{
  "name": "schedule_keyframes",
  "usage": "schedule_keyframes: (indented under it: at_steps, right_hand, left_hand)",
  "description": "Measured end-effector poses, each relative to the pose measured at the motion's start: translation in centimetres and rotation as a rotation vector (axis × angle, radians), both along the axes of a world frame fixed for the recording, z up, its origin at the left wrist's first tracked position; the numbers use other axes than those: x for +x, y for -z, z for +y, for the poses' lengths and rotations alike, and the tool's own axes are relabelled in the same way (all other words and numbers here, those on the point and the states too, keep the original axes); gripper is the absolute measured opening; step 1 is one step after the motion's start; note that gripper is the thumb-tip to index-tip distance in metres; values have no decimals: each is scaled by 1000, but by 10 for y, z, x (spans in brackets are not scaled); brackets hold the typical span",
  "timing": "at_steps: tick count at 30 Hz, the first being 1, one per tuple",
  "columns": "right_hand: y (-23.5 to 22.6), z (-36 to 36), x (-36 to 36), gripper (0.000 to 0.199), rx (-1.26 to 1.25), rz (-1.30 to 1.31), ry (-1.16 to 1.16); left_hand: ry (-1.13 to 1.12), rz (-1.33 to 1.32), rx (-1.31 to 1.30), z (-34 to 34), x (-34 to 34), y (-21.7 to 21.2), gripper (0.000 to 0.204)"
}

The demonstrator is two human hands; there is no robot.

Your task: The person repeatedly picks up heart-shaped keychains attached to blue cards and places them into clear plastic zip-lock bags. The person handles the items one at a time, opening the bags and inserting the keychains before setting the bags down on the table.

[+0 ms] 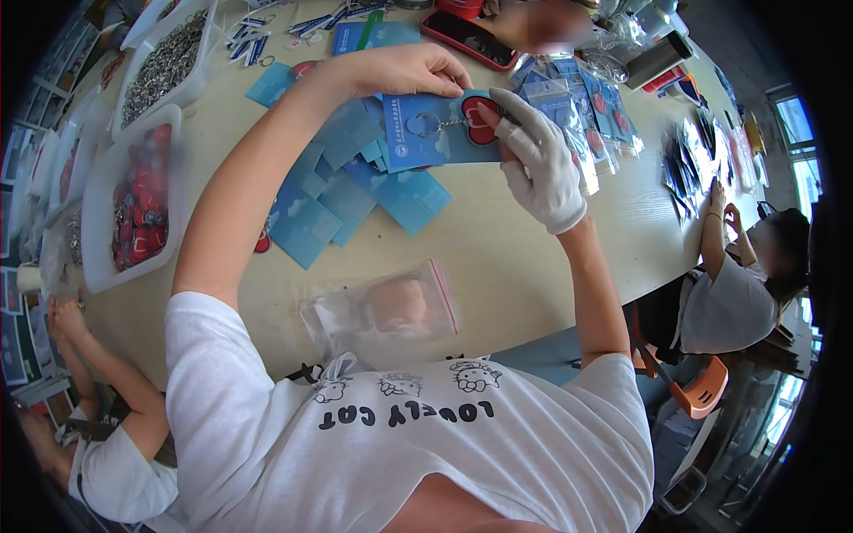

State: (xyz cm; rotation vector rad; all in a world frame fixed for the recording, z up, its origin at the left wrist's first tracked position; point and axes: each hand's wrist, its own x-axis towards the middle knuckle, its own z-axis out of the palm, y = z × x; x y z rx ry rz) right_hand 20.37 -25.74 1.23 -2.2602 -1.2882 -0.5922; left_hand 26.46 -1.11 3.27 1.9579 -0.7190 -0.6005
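Observation:
A blue backing card [404, 145] is held up over the table, with a keychain lying across it: a split ring, a short chain and a red charm [480, 130]. Bare fingers of my left hand [416, 71] pinch the card's top edge. My right hand [544, 160], in a white glove with some fingertips uncovered, grips the card's right end beside the charm; its thumb is partly hidden. Below the card lie several loose blue cards [342, 202], overlapping. Nearer me rests a clear zip bag [382, 311] with a red line along its edge.
At left stand a bin of red charms [133, 200] and a bin of metal rings and chains [169, 67]. A red-cased phone [469, 40] lies at the back. Bagged keychains [569, 102] sit right of my glove. People work at left and right.

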Motion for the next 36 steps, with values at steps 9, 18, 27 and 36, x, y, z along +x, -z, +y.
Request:
schedule_keyframes:
  at_steps: [9,18,27,36]
  right_hand:
    - [20,32,-55,29,737,1109,209]
    - [61,-15,-99,29,1039,1267,297]
    - [67,-7,-118,32,928,1298,424]
    - [68,-15,-120,36,878,1348,391]
  left_hand:
    - [-107,-113,-20,14,-68,6,26]
    - [-597,-409,384,4,-233,49,44]
    - [-492,-168,282,-11,-244,82,38]
    - [-704,-179,-3,1,-246,92,22]
